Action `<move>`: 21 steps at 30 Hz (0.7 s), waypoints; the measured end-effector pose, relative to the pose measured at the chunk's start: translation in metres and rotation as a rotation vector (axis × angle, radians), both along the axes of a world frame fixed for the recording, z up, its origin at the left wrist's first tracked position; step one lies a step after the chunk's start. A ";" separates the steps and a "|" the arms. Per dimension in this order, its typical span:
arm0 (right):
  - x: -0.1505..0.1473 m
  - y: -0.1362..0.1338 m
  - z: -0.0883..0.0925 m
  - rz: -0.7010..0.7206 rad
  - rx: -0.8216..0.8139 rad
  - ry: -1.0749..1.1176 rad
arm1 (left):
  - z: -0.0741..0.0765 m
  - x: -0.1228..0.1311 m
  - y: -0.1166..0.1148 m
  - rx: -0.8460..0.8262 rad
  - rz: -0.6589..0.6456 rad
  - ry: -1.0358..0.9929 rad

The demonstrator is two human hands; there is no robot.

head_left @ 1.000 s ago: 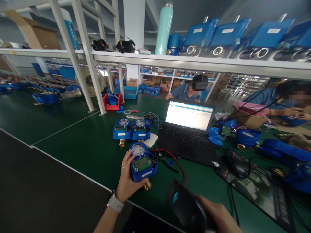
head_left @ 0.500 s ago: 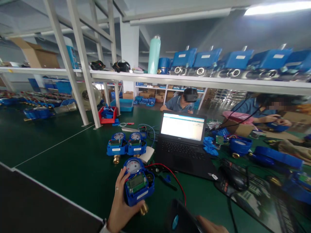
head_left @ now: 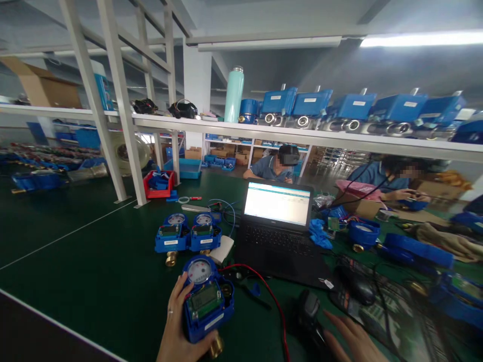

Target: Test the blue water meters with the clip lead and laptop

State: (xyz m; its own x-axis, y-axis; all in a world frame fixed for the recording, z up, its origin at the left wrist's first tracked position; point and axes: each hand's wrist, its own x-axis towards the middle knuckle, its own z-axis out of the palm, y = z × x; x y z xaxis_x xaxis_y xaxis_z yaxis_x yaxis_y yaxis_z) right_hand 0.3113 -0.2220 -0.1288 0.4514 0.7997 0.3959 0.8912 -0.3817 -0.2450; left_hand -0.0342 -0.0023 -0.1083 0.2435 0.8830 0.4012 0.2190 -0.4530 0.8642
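My left hand (head_left: 176, 322) is wrapped round the left side of a blue water meter (head_left: 207, 299), with a round dial, a small display on a green board and a brass fitting. The meter's label faces me. A black handheld barcode scanner (head_left: 310, 307) rests on the green table at the lower right. Beside its handle my right hand (head_left: 352, 338) has its fingers stretched out; the thumb side lies close to the handle, and I cannot tell whether it touches. Two similar meters (head_left: 171, 234) stand farther back.
An open laptop (head_left: 277, 206) stands behind the scanner, with a mouse (head_left: 354, 285) on a patterned pad to its right. A red wire (head_left: 264, 289) curves across the table. A red bin (head_left: 160, 186) sits at the back left. Two people work across the table, under a shelf of blue devices.
My right hand has let go of the scanner, which has come down onto the table. The view has tilted up a little. My left hand still holds the water meter.
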 end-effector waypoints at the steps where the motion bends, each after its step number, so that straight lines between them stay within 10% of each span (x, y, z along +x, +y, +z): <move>1: 0.012 0.006 0.007 -0.059 0.038 -0.034 | -0.001 0.000 0.001 0.017 -0.004 -0.001; 5: 0.079 0.030 0.022 -0.314 0.128 -0.158 | -0.003 0.002 0.002 0.054 0.013 -0.007; 10: 0.136 0.041 -0.005 -0.430 -0.007 -0.109 | -0.007 0.003 0.004 0.071 0.031 -0.021; 21: 0.139 0.039 -0.015 -0.521 -0.079 -0.046 | -0.017 0.001 0.016 0.230 0.036 0.057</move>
State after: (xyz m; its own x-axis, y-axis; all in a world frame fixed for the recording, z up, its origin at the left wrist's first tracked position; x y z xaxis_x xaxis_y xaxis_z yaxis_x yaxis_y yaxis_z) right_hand 0.4508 -0.1834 -0.1441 0.7807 0.5021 0.3721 0.5874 -0.7928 -0.1626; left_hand -0.0335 0.0134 -0.1248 0.2417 0.7782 0.5796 0.2839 -0.6279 0.7247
